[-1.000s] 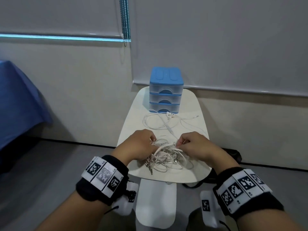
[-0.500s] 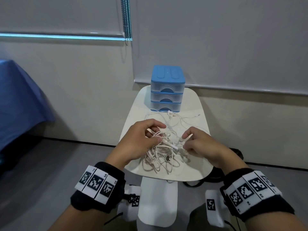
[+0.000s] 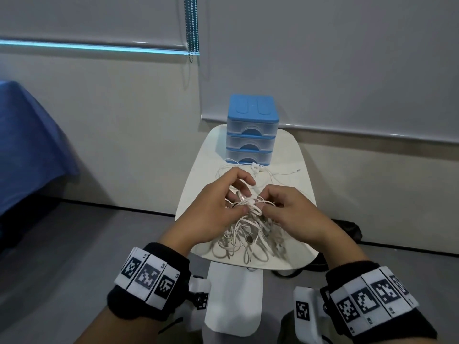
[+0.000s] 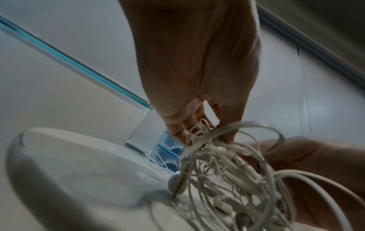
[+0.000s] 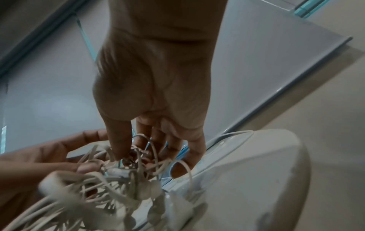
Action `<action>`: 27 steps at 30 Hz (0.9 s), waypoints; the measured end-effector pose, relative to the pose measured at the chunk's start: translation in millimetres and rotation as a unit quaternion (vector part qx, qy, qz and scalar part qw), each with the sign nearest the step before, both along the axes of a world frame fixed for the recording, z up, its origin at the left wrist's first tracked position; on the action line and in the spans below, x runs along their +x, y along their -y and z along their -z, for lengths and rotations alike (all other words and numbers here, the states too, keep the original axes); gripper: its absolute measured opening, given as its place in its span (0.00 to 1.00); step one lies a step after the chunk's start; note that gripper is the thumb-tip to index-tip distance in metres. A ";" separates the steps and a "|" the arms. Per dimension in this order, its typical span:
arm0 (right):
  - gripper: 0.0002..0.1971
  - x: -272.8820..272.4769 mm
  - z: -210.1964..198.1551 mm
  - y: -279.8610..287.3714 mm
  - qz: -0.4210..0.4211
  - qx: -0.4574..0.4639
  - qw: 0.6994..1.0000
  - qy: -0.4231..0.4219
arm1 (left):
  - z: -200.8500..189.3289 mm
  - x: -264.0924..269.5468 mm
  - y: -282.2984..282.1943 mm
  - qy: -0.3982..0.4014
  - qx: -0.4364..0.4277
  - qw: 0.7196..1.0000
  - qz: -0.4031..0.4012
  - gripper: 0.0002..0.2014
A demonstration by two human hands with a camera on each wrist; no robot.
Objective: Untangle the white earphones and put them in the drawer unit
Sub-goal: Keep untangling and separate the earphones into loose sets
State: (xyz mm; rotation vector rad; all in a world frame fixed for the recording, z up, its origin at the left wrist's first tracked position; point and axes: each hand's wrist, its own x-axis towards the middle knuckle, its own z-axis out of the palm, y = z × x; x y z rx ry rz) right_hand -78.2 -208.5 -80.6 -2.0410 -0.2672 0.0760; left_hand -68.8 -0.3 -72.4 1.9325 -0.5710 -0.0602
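Fingers of the left hand curl into the top of the earphone tangle, thumb and fingertips pinching a few strands. Right hand meets it from the other side — its fingers also curled and pinching cord at the same knot, as both wrist views confirm. Tangle is lifted at the top; its lower loops, a jack plug and earbuds trail onto the near end of the white table.

Step in hand, as judged: untangling, early — mass is dense, no single cord free of it yet. Next move likely calls for finding one loose end (the plug is a candidate) and feeding it back through the loops, not pulling the hands apart, which would tighten the knot.

Second white earphone set lies spread out on the table, just before the drawer unit at the far end. Unit: blue top, three translucent drawers, all closed; contents cannot be made out.
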 end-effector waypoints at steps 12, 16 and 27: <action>0.06 0.7 10.8 -2.6 0.063 0.099 0.993 -0.019 | 12.6 -3.0 -6.1 -0.100 0.067 0.993 -0.019 0.32; 0.06 6.0 6.8 3.8 0.084 0.066 0.994 0.017 | 12.0 1.9 -5.3 -0.088 0.047 0.994 -0.033 0.28; 0.10 2.2 -1.4 22.0 0.088 -0.020 0.995 0.035 | -3.8 5.0 -7.4 -0.031 0.000 0.998 -0.060 0.19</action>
